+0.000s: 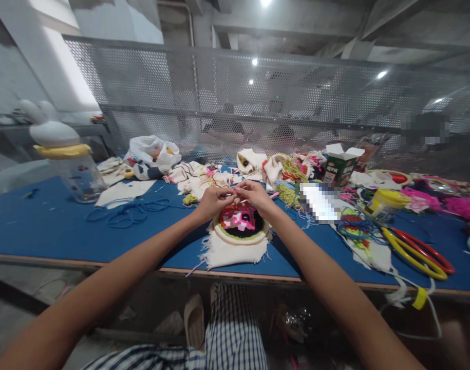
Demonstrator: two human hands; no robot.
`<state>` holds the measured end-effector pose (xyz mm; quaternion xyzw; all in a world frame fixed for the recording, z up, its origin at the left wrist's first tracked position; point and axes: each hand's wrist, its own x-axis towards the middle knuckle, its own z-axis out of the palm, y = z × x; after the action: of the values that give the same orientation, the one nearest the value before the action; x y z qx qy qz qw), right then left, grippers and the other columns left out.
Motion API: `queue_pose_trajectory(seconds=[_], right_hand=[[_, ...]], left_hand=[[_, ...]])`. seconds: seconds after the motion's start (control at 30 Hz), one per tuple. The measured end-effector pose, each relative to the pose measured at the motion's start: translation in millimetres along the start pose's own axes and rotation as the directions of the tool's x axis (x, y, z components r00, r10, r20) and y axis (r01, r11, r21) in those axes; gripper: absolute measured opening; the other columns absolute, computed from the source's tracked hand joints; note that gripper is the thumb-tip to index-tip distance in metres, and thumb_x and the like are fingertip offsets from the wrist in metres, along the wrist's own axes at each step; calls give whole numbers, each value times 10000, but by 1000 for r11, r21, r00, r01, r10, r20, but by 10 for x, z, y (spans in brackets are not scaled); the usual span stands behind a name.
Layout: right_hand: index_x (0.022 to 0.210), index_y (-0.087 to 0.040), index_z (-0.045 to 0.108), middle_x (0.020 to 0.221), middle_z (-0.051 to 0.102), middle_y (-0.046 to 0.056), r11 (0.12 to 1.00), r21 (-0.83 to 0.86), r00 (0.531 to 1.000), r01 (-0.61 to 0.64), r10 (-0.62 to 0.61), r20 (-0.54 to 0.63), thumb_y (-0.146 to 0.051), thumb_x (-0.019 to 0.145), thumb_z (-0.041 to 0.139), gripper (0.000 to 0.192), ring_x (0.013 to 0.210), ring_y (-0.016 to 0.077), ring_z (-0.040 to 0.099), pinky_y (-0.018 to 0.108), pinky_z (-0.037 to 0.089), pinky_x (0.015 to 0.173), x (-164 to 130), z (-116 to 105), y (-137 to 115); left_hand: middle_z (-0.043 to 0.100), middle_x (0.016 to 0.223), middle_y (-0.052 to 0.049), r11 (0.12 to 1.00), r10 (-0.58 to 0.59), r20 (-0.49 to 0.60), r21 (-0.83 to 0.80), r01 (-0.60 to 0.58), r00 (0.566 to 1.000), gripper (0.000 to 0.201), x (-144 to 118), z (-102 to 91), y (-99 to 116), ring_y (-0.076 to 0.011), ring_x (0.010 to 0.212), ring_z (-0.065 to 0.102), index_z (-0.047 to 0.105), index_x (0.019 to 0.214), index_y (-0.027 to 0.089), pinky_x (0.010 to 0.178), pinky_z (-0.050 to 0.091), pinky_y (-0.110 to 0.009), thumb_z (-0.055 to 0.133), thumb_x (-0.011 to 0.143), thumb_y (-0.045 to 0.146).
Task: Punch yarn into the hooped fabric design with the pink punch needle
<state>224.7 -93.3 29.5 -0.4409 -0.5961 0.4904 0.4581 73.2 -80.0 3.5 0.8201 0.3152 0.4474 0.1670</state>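
Two bare hands, left hand (215,199) and right hand (257,195), meet over the far edge of a hooped yarn piece (242,226). Fingers bent inward, tips close together; can't tell whether either is clamped on something, too small to see. Hooped piece lies on blue table (45,221) near front edge, between the forearms; pink, white and black pile, cream cloth with frayed edges.

Writing: green box (339,167), flaps up, right of the hands and farther back, has white lettering and a small red mark, not legible. Rabbit-topped jar (78,174), far left, small printed motifs, no words readable. Yellow tag (419,298) on a pale cord at front right, text not legible. Blue yarn (130,210) loose, left of the hands.
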Motion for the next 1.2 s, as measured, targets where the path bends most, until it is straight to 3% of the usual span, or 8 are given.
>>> queue_pose_trajectory(seconds=[0.2,0.7,1.2], right_hand=[[1009,-125,547,906,591,32,1000,25,997,14,-12,-76,-259,868,502,200,704,112,582,268,504,599,49,-61,22],[1024,-127,543,922,589,35,988,152,999,3,3,-39,-262,870,498,209,717,116,584,274,506,607,76,-119,21],[966,-121,560,864,593,21,996,-2,973,87,-85,-212,-258,865,506,178,667,99,576,248,498,569,67,-100,-29]], left_hand=[[642,804,-17,999,-26,21,-26,27,999,206,-15,26,20,-135,705,610,615,854,110,663,504,-309,540,829,301],[623,848,-26,969,-130,139,-190,155,982,193,15,40,-1,-142,745,603,594,867,107,666,509,-312,530,837,286],[611,803,-15,978,-134,169,-135,158,976,189,-1,42,2,-128,698,591,592,856,109,628,503,-291,536,832,288]])
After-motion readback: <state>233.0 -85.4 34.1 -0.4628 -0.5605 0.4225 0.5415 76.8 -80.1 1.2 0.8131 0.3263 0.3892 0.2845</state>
